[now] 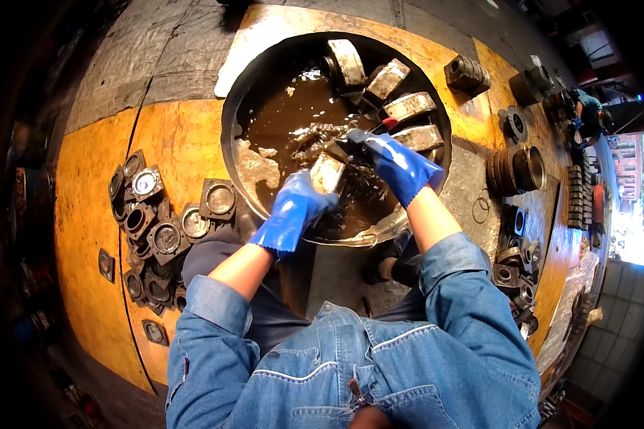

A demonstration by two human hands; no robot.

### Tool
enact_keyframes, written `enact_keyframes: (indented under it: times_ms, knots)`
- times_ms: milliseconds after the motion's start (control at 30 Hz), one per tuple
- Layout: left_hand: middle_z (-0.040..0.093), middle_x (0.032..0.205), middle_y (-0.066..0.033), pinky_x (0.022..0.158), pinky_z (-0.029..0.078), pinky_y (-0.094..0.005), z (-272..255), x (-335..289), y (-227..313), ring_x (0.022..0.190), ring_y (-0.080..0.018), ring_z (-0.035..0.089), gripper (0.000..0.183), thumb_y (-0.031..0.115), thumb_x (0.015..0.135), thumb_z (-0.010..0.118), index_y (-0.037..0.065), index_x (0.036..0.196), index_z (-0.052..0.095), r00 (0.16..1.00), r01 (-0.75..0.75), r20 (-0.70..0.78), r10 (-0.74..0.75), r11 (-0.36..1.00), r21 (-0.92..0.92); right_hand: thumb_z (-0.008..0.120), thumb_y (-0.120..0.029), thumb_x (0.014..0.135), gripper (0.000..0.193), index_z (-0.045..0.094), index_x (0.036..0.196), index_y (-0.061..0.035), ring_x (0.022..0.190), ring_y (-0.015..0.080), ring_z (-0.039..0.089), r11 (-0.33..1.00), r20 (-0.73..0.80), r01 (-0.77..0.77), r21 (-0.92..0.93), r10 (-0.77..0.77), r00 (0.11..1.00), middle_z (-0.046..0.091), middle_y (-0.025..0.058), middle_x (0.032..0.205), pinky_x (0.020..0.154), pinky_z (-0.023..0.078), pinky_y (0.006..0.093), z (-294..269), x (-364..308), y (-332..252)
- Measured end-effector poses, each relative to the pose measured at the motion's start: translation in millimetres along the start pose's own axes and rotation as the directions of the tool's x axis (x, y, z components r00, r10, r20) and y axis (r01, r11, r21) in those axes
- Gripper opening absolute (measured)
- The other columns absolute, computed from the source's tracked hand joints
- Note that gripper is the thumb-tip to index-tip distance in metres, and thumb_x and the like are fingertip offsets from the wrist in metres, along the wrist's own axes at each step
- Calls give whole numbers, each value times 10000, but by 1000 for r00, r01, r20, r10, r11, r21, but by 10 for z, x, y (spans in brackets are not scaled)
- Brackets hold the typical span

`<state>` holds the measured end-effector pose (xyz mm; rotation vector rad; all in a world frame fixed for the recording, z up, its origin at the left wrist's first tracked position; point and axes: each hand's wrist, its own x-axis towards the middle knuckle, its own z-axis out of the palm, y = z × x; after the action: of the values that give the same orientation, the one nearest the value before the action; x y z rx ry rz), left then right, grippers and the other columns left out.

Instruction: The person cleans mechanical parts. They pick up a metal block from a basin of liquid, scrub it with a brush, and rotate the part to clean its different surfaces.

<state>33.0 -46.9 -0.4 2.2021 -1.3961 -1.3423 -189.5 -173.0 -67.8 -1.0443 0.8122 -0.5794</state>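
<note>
My left hand, in a blue rubber glove, grips a squarish metal part with a pale, wet face. The part is held over the brown liquid in a large round tub. My right hand, gloved the same way, is closed around a dark tool with a red piece showing by the fingers. Its working end lies close to the part among splashes, and I cannot make out its exact kind. Several thick metal parts rest along the tub's right inner side, above the liquid.
Left of the tub, many square metal flanges with round openings lie heaped on yellowish boards. To the right stand ringed metal cylinders, a dark metal block and more small parts. Another person is at the far right.
</note>
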Motion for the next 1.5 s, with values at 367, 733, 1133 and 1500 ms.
enact_keyframes:
  times_ms: [367,733,1133,1500]
  knots:
    - [758,812,-185,603,594,-372,179,100,-204,694,-267,758,428,247,747,839,-82,983,702,995,-52,-94,41,992,-117,611,-469,997,594,700,1302,32,1094,300,739,700,-413,-568,-433,406,815,749,188,1272,921,548,393,646,67,-1]
    - [769,957,-127,692,580,-359,265,439,-259,813,-222,726,395,115,779,878,-26,1109,714,930,-353,-108,350,779,-518,681,-372,1004,480,693,1275,24,968,214,706,866,-407,-299,-400,124,905,767,161,1001,900,530,342,368,-578,-318]
    - [730,1071,-129,815,533,-343,-341,296,-542,925,-214,676,379,245,942,684,-6,1225,718,994,-84,-102,32,828,-554,728,-271,984,385,729,1262,-6,1207,198,667,970,45,137,-200,-131,990,752,102,1221,1113,481,337,833,-42,-524]
    - [716,1286,-118,1143,431,-349,-363,223,-1151,1267,-236,633,368,169,1106,406,41,1213,734,838,-527,-315,445,810,-258,624,-260,1061,338,697,1274,-8,1207,182,667,939,-354,-289,-184,211,911,734,118,1255,1104,479,305,947,-64,-409]
